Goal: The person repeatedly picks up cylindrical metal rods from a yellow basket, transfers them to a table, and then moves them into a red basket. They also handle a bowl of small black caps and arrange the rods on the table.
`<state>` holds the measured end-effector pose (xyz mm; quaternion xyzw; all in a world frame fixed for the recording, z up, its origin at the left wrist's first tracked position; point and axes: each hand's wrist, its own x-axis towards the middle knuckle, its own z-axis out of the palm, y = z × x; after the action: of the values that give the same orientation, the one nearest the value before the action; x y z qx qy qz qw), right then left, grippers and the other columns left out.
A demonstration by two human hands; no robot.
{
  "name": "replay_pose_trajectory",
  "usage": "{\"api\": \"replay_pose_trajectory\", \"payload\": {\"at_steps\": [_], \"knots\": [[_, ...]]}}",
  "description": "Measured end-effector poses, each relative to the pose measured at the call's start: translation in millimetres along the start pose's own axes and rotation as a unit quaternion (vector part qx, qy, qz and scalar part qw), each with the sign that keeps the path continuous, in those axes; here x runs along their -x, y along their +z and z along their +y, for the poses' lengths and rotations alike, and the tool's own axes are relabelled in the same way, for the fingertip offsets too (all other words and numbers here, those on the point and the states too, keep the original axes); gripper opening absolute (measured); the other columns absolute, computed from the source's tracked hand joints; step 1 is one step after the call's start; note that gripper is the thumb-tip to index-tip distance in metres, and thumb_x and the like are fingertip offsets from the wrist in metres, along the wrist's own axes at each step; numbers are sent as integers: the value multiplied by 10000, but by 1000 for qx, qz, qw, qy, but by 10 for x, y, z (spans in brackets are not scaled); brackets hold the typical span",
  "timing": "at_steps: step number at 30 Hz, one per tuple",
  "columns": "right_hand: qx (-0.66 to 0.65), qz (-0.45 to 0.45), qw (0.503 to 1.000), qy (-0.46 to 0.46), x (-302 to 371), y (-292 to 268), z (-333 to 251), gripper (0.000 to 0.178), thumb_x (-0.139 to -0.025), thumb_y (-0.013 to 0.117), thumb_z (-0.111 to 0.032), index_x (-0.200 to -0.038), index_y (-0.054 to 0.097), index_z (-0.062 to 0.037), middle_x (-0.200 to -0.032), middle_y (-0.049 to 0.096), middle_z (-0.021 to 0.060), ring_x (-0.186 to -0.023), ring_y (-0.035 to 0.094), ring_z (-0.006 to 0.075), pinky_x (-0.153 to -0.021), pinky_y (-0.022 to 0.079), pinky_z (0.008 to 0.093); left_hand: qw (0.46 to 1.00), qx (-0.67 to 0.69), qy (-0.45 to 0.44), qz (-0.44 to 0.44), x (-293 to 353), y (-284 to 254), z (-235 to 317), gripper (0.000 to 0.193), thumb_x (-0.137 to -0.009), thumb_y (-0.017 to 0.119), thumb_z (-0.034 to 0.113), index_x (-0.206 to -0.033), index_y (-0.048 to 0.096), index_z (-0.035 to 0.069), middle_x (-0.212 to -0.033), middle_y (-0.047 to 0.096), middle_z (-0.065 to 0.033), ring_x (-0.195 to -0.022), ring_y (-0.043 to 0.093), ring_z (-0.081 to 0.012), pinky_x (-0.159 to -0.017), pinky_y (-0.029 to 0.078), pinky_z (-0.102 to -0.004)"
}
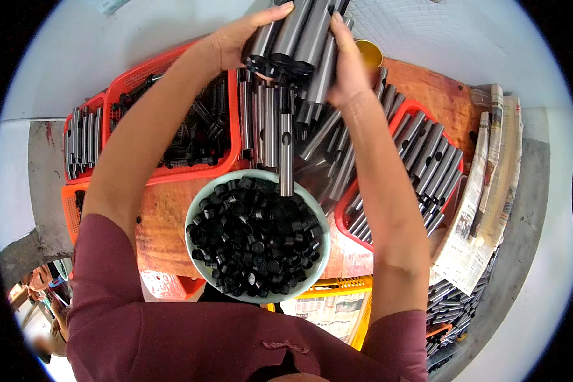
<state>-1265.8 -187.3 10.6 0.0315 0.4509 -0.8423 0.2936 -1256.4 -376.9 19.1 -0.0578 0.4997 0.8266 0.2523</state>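
Between my two hands, at the far middle, is a bundle of several grey metal tubes (297, 38) with dark holes near their ends and black lower ends. My left hand (232, 43) clasps it from the left side, thumb on top. From the right my right hand (351, 67) presses against the same tubes, slightly blurred. Below the bundle lie more loose metal tubes (270, 127). One single tube (286, 159) reaches over the far rim of a pale green bowl (324, 245). Small black caps (254, 232) fill the bowl, which sits close to my body.
Left stands a red basket (234, 143) of black parts, beside a smaller one with tubes. Another red basket (344, 223) at right holds tubes. Newspapers (474, 229) hang over the wooden table's (165, 223) right side. A yellow crate (337, 284) is at the near edge.
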Motion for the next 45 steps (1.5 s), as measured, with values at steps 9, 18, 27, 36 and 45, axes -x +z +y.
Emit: {"api": "replay_pose_trajectory", "payload": {"at_steps": [9, 18, 27, 36, 45], "knots": [[-155, 78, 979, -110, -341, 68, 652, 762, -906, 515, -637, -1374, 445, -39, -1338, 532, 132, -1222, 519, 282, -1059, 406, 450, 966, -160, -145, 145, -158, -56, 368, 580, -880, 660, 497, -1238, 609, 43, -1171, 665, -98, -1010, 634, -195, -897, 500, -338], [-77, 177, 972, -134, -426, 272, 858, 900, -941, 555, -518, -1475, 72, 21, -1455, 338, 231, -1331, 389, 296, -1109, 331, 387, 933, -285, -193, 104, -623, -877, 337, 719, -821, 657, 606, -1321, 560, 100, -1305, 592, -92, -1155, 543, -228, -966, 423, -396], [-35, 242, 965, -94, -404, 300, 876, 618, -987, 512, -304, -1402, 205, 35, -1367, 400, 227, -1266, 420, 301, -1058, 372, 409, 894, -375, -227, 96, -521, -573, 364, 848, -784, 658, 666, -1382, 507, 83, -1438, 467, -138, -1305, 409, -295, -1067, 325, -439], [-29, 291, 951, -104, -265, 276, 874, 183, -894, 508, 14, -1065, 497, 78, -972, 568, 144, -832, 557, 219, -699, 487, 392, 878, -439, -187, 37, -397, -362, 399, 746, -822, 650, 630, -1273, 583, 40, -1253, 606, -155, -1118, 562, -270, -968, 435, -407], [141, 250, 957, -46, 36, 191, 684, 558, -801, 465, 24, -1318, 264, 82, -1379, 296, 298, -1265, 384, 386, -1093, 315, 397, 816, -560, -66, 126, -303, -69, 216, 640, -828, 675, 511, -1224, 617, 12, -1123, 662, -203, -1059, 615, -291, -930, 478, -420]]}}
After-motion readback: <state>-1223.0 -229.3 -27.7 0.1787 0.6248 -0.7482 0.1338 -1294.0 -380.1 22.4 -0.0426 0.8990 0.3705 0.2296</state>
